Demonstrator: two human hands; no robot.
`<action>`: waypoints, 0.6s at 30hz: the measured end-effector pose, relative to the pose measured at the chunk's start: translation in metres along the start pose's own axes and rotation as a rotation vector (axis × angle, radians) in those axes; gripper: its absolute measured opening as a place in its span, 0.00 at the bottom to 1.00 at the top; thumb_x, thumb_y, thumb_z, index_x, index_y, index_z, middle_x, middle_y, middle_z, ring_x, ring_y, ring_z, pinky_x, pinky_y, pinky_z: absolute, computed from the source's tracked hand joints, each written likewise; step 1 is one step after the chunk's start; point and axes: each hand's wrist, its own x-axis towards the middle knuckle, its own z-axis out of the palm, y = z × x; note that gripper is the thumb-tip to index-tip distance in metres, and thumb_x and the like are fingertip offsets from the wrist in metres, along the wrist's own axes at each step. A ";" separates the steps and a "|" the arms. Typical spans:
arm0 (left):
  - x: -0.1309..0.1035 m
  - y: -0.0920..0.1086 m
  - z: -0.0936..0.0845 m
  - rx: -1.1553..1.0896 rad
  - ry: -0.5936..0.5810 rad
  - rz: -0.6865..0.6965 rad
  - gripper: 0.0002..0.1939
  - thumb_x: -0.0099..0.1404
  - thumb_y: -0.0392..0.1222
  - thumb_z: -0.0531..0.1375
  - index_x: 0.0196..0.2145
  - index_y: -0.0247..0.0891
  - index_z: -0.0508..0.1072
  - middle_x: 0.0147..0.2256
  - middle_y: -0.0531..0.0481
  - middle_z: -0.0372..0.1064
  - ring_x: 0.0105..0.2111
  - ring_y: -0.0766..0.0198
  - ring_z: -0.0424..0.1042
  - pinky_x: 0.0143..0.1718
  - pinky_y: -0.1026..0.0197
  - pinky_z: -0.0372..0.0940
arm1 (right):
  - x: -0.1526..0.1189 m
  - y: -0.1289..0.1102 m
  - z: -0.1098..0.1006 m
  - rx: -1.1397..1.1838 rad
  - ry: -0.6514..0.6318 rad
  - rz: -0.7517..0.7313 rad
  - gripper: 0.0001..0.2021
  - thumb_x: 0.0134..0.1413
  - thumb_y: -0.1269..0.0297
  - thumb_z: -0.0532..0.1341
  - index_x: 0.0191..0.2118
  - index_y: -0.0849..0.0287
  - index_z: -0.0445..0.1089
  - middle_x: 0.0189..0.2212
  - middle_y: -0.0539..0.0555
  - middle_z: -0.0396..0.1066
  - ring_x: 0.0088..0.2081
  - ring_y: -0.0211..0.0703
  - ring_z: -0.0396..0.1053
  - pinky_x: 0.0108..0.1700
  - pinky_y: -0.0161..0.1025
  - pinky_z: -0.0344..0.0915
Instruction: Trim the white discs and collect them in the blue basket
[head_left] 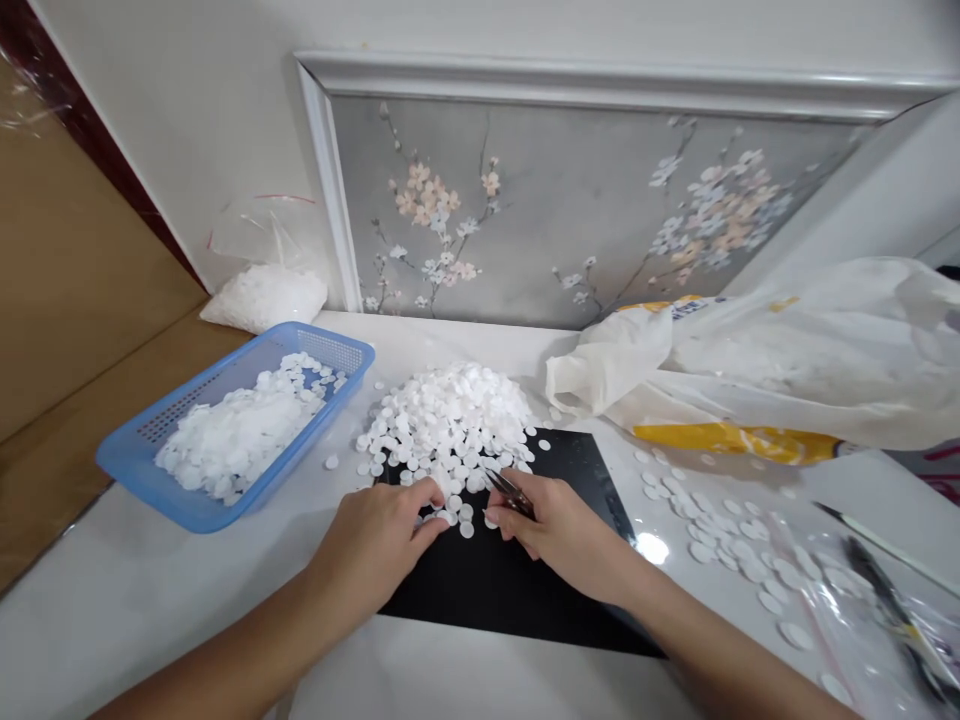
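My left hand [382, 530] is at the front of a heap of white discs [465, 405], thumb and forefinger curled around a small white disc [448, 517] at their tips. Facing it, my right hand [551, 515] grips a small dark metal tool [511, 492] with two slim pointed tips, either scissors or tweezers. Those tips point left toward the heap's front edge. Another disc lies by my right fingertips. Under both hands is a black board [480, 590], partly covered by the discs.
A blue plastic basket [120, 455] with white discs stands left, before a clear bag [266, 295] of white pieces. At right lie a large white-and-yellow plastic bag [787, 380], scattered discs [724, 530] and a dark-handled tool [877, 580]. A framed floral panel [540, 220] stands behind.
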 end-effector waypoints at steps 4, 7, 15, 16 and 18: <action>0.003 -0.001 0.005 0.003 -0.005 0.030 0.06 0.63 0.43 0.55 0.32 0.45 0.72 0.26 0.56 0.72 0.25 0.64 0.67 0.26 0.65 0.49 | 0.000 0.002 -0.003 0.001 0.037 0.012 0.06 0.57 0.62 0.53 0.30 0.56 0.60 0.23 0.47 0.66 0.20 0.34 0.59 0.23 0.33 0.58; 0.003 -0.001 0.007 -0.043 0.015 0.072 0.06 0.62 0.40 0.55 0.30 0.44 0.72 0.24 0.57 0.70 0.23 0.67 0.64 0.27 0.65 0.50 | 0.001 0.006 -0.008 0.047 0.007 -0.012 0.06 0.58 0.62 0.51 0.31 0.56 0.58 0.26 0.48 0.68 0.21 0.34 0.62 0.26 0.33 0.60; 0.003 -0.001 0.006 -0.479 -0.028 -0.031 0.07 0.63 0.45 0.52 0.29 0.43 0.65 0.17 0.61 0.49 0.19 0.69 0.51 0.22 0.65 0.45 | 0.003 0.007 -0.010 -0.023 0.079 -0.036 0.05 0.54 0.69 0.53 0.34 0.56 0.65 0.26 0.47 0.68 0.24 0.36 0.63 0.27 0.33 0.59; 0.004 -0.001 0.005 -0.559 -0.047 -0.050 0.08 0.63 0.46 0.52 0.29 0.42 0.64 0.17 0.61 0.49 0.19 0.69 0.50 0.22 0.65 0.44 | 0.004 0.005 -0.008 -0.054 0.087 -0.047 0.05 0.54 0.68 0.54 0.35 0.56 0.67 0.26 0.47 0.68 0.26 0.37 0.64 0.29 0.34 0.60; 0.004 -0.002 0.003 -0.667 -0.080 -0.075 0.10 0.63 0.48 0.52 0.29 0.41 0.64 0.19 0.60 0.52 0.20 0.69 0.50 0.22 0.65 0.45 | 0.005 0.002 -0.005 -0.113 0.091 -0.067 0.05 0.54 0.66 0.56 0.34 0.56 0.69 0.28 0.48 0.70 0.29 0.39 0.65 0.32 0.35 0.60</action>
